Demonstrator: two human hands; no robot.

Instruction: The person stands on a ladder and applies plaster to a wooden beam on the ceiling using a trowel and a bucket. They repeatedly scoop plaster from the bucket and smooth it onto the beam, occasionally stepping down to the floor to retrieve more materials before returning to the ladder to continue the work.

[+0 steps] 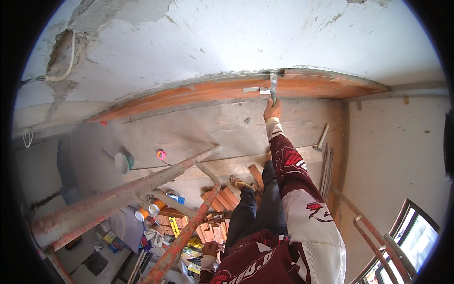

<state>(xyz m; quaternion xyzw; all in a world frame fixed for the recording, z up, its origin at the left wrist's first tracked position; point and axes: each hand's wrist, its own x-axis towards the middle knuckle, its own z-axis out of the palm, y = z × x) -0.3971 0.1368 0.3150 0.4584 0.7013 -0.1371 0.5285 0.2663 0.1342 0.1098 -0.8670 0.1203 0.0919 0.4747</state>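
Observation:
My right arm stretches forward to the wall, and my right hand (pixel 272 110) is closed round the handle of a putty knife (pixel 273 81). Its pale blade points up at the top edge of a band of orange-red brick tiles (pixel 203 97), against a grey mortar line; whether it presses there I cannot tell. Small white pieces (pixel 265 91) show on the tiles beside the blade. Low by my left side, my left hand (pixel 210 248) has its fingers curled in; what they hold, if anything, is hidden. Loose tiles (pixel 220 201) lie in piles below.
Rusty scaffold poles (pixel 132 182) cross at left, with more rails (pixel 378 241) at right. On the boards are a hammer (pixel 321 137), a pink tape measure (pixel 161 155) and a teal bucket (pixel 124 162). Exposed cable (pixel 68 61) hangs from the wall. A window (pixel 418 239) is at lower right.

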